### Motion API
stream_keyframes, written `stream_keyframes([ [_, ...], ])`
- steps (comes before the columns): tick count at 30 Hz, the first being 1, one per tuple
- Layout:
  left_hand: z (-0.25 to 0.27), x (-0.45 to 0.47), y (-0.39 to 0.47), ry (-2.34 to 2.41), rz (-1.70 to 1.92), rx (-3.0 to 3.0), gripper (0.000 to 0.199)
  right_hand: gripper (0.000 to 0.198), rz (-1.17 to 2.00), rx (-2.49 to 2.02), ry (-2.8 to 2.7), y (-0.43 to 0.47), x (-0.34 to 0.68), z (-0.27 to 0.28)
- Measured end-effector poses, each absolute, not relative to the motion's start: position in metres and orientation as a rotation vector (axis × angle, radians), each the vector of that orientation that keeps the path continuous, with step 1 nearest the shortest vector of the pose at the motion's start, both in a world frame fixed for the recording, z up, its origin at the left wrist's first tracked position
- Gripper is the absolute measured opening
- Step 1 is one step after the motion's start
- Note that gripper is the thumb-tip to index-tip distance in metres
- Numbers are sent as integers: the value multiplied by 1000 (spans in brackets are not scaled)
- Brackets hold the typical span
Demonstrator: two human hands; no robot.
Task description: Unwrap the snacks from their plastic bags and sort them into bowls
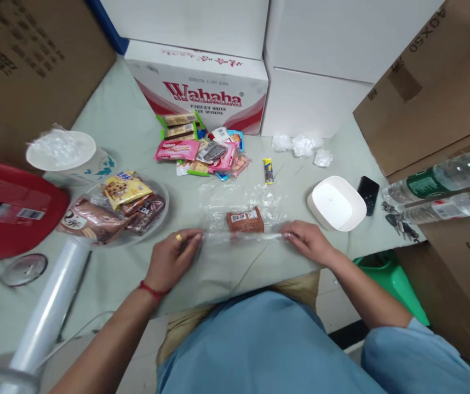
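Observation:
A sheet of clear plastic wrap (pixel 214 210) lies on the table, its near edge drawn taut between my two hands. My left hand (pixel 173 257) pinches the left corner of that edge; a ring and a red bracelet show on it. At the right corner, my right hand (pixel 307 241) pinches the wrap between thumb and fingers. On the sheet, between the hands, rests a small brown snack packet (pixel 245 220) with a barcode label. A little beyond it is a small yellow and blue wrapped snack (pixel 268 171).
A snack pile (pixel 206 150) lies before the Wahaha carton (pixel 202 90). To the left are a bowl of packets (pixel 161 227), a paper tub (pixel 74 169) and a film roll (pixel 50 306). A white bowl (pixel 337 205), phone (pixel 368 194), keys (pixel 399 224) and bottles (pixel 444 178) are right.

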State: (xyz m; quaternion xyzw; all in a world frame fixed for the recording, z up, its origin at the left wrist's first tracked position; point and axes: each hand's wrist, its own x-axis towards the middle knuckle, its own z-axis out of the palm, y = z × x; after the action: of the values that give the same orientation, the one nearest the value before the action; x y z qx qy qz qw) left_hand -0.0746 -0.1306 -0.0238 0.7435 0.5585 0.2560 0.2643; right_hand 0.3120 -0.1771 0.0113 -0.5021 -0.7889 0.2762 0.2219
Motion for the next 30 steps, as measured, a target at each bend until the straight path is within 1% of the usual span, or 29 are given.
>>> stream_keyframes([
  [2, -20, -62, -110, 1626, 670, 1913, 38, 25, 772, -1503, -2121, -151, 315, 19],
  [5, -21, -45, -87, 1764, 614, 1845, 37, 24, 768, -1678, -2143, -119, 316, 20],
  [7, -24, -39, -80, 1829, 588, 1838, 38, 26, 652, -1831, -2214, -109, 314, 22],
  [9, -27, -39, -78, 1845, 617, 1837, 40, 32, 445, -1936, -2260, -111, 307, 29],
  [11, -30, -43, -78, 1839, 703, 1823, 44, 35, 299, -1904, -2262, -119, 293, 38],
  [12, -31, -45, -80, 1837, 747, 1804, 46, 36, 297, -1834, -2273, -125, 285, 42],
  [16, -27, -49, -96, 1875, 819, 1787, 55, 38, 540, -1510, -2431, -136, 248, 36],
  [18, -21, -44, -114, 1897, 860, 1896, 58, 40, 625, -1482, -2497, -133, 235, 23],
  [23, -2, -17, -165, 1840, 1023, 2201, 59, 43, 687, -1513, -2507, -126, 230, 3],
  [26, 0, 6, -174, 1626, 926, 2345, 55, 43, 726, -1481, -2508, -123, 235, 9],
  [30, -13, 31, -160, 1445, 689, 2361, 59, 37, 841, -1395, -2561, -95, 243, 24],
])
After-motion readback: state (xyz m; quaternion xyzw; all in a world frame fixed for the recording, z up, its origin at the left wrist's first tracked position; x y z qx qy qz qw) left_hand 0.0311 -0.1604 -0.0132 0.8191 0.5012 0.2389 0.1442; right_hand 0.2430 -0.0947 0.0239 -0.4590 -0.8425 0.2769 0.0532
